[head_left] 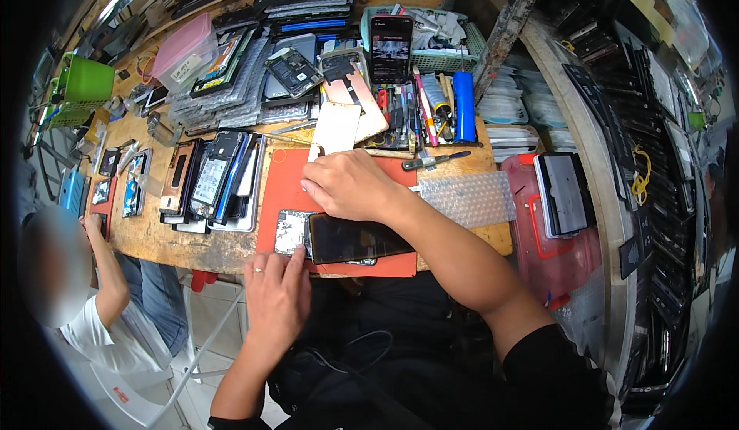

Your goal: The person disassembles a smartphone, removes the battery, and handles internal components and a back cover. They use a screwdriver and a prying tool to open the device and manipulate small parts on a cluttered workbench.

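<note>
A dark phone screen lies on an orange work mat at the bench's front edge, partly over an opened phone body. My left hand, with a ring on one finger, rests at the bench edge, its fingertips touching the near corner of the phone body. My right hand lies knuckles-up on the mat just above the screen, fingers curled toward a pale phone back panel. I cannot tell whether it grips anything.
Stacks of phones and parts lie left of the mat. An upright phone, a tool rack, a blue cylinder and bubble wrap sit behind and right. Another person sits at the left.
</note>
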### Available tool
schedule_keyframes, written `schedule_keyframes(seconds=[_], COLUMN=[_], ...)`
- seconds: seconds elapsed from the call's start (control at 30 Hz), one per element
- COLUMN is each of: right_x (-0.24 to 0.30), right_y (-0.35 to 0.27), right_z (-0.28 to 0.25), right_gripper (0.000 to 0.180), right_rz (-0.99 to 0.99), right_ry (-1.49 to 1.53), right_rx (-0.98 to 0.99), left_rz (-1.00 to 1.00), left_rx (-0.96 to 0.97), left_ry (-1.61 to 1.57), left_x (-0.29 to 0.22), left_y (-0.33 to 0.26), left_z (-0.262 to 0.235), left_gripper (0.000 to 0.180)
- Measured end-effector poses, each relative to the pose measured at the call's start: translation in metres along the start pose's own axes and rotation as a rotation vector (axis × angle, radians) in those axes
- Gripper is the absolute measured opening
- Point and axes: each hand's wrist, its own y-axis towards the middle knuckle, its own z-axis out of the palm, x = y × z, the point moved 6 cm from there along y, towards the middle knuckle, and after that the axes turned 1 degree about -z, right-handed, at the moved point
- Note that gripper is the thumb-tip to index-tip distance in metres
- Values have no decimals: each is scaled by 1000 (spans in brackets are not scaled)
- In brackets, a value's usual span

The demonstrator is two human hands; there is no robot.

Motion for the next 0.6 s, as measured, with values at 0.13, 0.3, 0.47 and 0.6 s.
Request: schedule_keyframes(seconds=[0.13, 0.3, 0.47, 0.6], right_x=[-2, -2, 1, -1], right_y=[-2, -1, 1, -1], right_z=[1, -1, -3, -2], right_gripper=[15, 19, 21, 20], right_rz=[14, -19, -14, -5], right_ry=[2, 2, 12, 0], right_rx=[13, -35, -18, -5], left_rz=[-67, -126, -141, -134], left_rx=[14, -12, -22, -15], left_ry=[-17, -6, 12, 66], left_x=[-9, -16, -16, -21], left_y=[-5, -4, -4, 0], left_z=[6, 5, 7, 8], left_gripper=[50, 49, 49, 48])
